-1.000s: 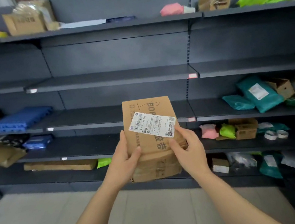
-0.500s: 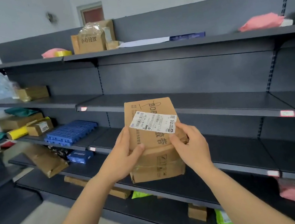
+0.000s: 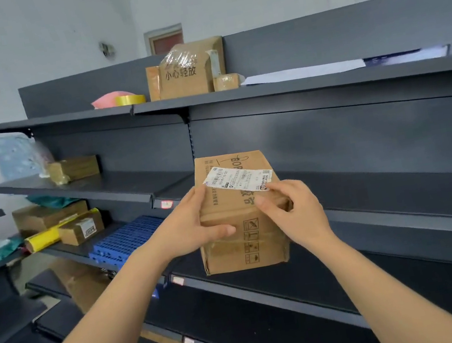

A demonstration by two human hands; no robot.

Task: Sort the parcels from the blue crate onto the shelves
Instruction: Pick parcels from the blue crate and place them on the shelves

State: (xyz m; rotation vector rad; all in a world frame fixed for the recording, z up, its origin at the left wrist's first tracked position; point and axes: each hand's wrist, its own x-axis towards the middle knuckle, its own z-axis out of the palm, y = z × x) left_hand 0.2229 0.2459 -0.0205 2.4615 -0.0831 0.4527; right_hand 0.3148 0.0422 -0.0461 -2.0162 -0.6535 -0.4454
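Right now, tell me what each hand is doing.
Left hand: closed on the left side of the cardboard box, holding it.
Right hand: closed on the box's right side, holding it too.

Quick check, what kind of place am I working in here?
Likely a parcel pickup or sorting room: long dark metal shelves hold scattered parcels such as a taped carton, and both hands hold a box with a shipping label.

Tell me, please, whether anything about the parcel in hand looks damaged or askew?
The white label sits crooked across the cardboard box, slanting down to the right. The box looks creased across its middle, where the left hand and right hand grip it.
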